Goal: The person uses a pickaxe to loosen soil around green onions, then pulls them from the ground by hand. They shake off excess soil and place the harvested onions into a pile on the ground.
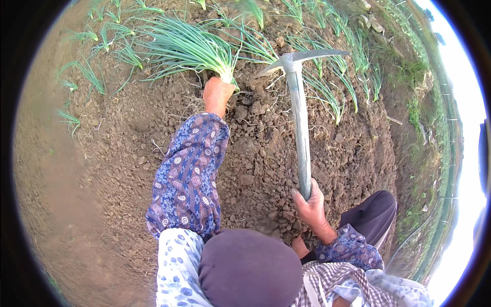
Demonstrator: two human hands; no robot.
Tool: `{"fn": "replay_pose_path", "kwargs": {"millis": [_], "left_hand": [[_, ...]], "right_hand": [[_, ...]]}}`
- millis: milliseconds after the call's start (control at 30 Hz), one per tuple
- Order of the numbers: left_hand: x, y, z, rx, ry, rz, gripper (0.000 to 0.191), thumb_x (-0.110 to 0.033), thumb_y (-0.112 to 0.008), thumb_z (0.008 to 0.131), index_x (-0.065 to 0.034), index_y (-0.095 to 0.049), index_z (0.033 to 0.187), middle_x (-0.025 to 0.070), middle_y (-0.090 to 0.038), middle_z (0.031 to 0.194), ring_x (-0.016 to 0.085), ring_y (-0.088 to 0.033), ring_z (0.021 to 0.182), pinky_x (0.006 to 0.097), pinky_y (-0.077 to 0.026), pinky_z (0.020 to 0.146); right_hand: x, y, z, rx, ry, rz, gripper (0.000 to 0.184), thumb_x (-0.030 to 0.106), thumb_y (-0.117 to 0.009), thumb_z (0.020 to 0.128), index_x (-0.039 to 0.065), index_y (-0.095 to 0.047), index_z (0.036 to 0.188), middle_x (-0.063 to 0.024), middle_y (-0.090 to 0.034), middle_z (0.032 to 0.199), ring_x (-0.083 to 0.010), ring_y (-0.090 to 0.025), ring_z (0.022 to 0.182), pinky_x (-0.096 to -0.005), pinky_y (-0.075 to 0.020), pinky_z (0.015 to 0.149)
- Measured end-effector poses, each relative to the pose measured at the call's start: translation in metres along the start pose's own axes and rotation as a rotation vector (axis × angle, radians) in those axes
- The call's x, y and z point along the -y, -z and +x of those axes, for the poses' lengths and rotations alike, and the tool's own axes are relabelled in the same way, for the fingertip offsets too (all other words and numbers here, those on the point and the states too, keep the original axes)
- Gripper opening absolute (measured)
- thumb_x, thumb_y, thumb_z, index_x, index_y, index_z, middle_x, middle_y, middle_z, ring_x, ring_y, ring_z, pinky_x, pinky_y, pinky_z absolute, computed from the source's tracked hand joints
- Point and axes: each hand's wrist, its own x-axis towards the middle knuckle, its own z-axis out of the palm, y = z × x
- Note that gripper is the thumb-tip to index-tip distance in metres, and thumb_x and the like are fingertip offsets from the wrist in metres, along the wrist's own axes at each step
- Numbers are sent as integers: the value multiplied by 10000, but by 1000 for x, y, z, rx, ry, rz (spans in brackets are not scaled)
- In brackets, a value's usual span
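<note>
My left hand [218, 94] is closed around the base of a large bunch of green onion plants [191, 50], whose leaves fan out to the upper left; the roots are partly hidden by the hand and soil. My right hand [312, 205] grips the lower end of the wooden handle of a hand pickaxe [301, 130]. Its metal head [293, 59] lies at the top of the upright handle, a broad blade pointing left and a longer, narrower end right, over more onion leaves. Loose, cloddy soil [253, 165] with fine roots lies between both hands.
Rows of green onions [330, 99] stand beyond the pickaxe, and smaller ones [92, 75] at the upper left. My bent knee [370, 215] and bare foot [300, 245] are at the lower right. A grassy edge [418, 153] and a fence run along the right.
</note>
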Motion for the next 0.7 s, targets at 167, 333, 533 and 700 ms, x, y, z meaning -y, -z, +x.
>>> {"fn": "replay_pose_path", "kwargs": {"millis": [167, 333, 533, 700], "left_hand": [[9, 4, 1, -41, -12, 28, 374, -285, -749, 651, -17, -707, 909, 222, -687, 887, 358, -672, 854, 419, -522, 730], [-5, 3, -3, -33, -32, -20, 360, -268, -750, 666, -10, -709, 913, 204, -694, 860, 343, -680, 827, 400, -520, 728], [-30, 110, -39, 69, -115, -586, 198, -87, -705, 776, 22, -689, 941, 87, -698, 796, 157, -667, 708, 272, -501, 611], [-62, 229, -87, -115, -339, -1026, 218, -61, -698, 827, 6, -641, 1026, 84, -677, 832, 135, -631, 665, 241, -503, 548]], "right_hand": [[-6, 30, -29, 128, 41, -304, 289, 146, -676, 825, -1, -518, 1018, -143, -613, 762, -209, -608, 691, -361, -502, 645], [-2, 7, 9, 151, -10, -223, 326, 178, -679, 817, -6, -519, 1034, -138, -612, 755, -202, -616, 697, -360, -496, 639], [29, 25, -14, 52, 120, -104, 256, 102, -693, 795, 10, -567, 998, -42, -610, 756, -112, -565, 650, -287, -478, 604], [138, 63, 46, -25, 886, 450, 226, 71, -578, 911, 28, -538, 1129, 19, -504, 657, -45, -440, 434, -203, -379, 318]]}}
